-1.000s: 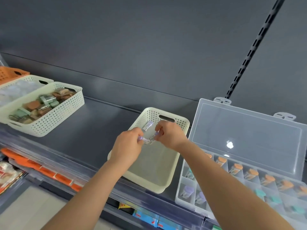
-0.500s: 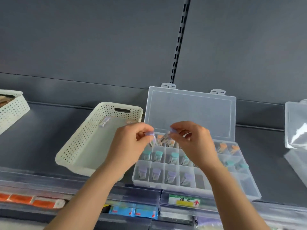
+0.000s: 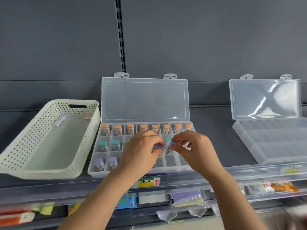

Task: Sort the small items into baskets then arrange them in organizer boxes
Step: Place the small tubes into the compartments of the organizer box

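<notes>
A clear organizer box (image 3: 172, 169) lies open on the shelf, its lid (image 3: 144, 98) propped against the back wall. Its far row holds orange-capped vials (image 3: 130, 128), the middle row teal-capped ones (image 3: 103, 145), the near row purple-capped ones (image 3: 98, 162). Over the box's middle, my left hand (image 3: 141, 150) pinches a purple-capped vial (image 3: 159, 147). My right hand (image 3: 196, 148) pinches a second purple-capped vial (image 3: 171, 147) right beside it. To the left stands a cream perforated basket (image 3: 21, 146) with one purple-capped vial (image 3: 59, 120) lying inside at the back.
A second clear organizer box (image 3: 272, 140) stands open at the right, with no items visible in it. A small orange-tinted item (image 3: 87, 117) lies in the basket's far corner. Below the shelf edge (image 3: 182, 181) hang packaged goods and a yellow price label (image 3: 148, 182).
My view has swung right from the basket to the organizer box. Both hands carried vials out of the basket and now hover lower over the box's middle compartments.
</notes>
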Demonstrator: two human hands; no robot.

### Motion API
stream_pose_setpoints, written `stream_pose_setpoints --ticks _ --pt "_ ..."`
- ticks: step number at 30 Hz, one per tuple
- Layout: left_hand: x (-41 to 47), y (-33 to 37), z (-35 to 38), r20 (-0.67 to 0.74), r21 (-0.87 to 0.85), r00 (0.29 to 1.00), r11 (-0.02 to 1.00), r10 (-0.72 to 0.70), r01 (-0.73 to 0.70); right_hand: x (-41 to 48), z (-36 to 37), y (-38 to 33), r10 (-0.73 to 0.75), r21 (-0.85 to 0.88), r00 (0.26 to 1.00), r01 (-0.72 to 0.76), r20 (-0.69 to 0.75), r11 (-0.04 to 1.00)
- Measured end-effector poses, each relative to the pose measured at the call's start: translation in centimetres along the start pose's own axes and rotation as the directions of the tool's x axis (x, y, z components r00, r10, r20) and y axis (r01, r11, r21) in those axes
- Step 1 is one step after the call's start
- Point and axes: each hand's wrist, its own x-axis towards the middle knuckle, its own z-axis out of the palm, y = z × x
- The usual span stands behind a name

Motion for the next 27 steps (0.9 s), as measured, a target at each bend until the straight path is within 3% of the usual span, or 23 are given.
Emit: stream_pose_setpoints --ticks 10,21,27 --pt "-0.3 -0.5 2.8 0.119 0.307 0.993 0.950 0.013 -0.049 -1.1 1.1 1.8 -0.042 -0.169 0.994 0.060 0.105 0.984" --pt "-0.7 -1.2 3.1 0.139 0.323 0.990 0.946 -0.024 -0.022 -0.9 1.9 2.4 -0.064 -0.207 0.980 0.104 0.191 0.973" --pt "-0.2 -1.6 1.9 0.133 0.234 0.991 0.972 -0.029 -0.003 0.0 1.6 1.7 -0.057 -0.183 0.976 0.097 0.210 0.978"
